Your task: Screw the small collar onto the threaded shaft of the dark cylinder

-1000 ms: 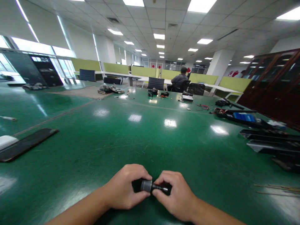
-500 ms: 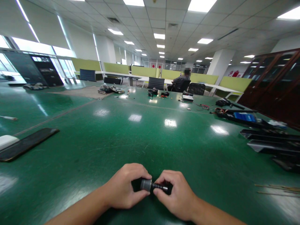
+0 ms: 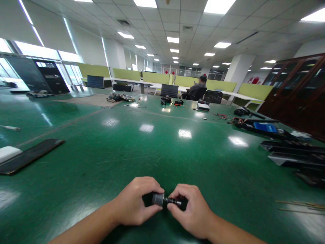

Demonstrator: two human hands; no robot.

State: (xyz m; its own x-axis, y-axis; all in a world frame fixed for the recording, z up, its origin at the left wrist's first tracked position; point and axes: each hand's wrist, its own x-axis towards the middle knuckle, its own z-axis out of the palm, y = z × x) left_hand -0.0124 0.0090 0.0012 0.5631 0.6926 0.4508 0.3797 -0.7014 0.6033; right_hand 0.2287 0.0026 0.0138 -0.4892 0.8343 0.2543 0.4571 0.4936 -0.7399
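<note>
A small dark grey metal cylinder [image 3: 158, 199] lies sideways between my hands, low in the head view. From its right end runs a thinner black ribbed shaft [image 3: 174, 201] with a bright tip. My left hand [image 3: 138, 201] pinches the cylinder between thumb and fingers, closed on its top and bottom. My right hand [image 3: 191, 210] is closed on the shaft, thumb below and fingertips above, close to where it meets the cylinder. The shaft's part under the right fingertips is hidden.
Beneath the hands spreads a glossy green tabletop [image 3: 127, 149]. A flat black panel [image 3: 33, 157] and a white object lie left. Dark metal parts [image 3: 294, 154] and thin rods [image 3: 299, 205] are at right. Tools and cables sit along the far side. A person [image 3: 199, 88] sits beyond the table.
The right thumb and fingertips have shifted very slightly along the shaft. My left hand and the cylinder hold almost the same position.
</note>
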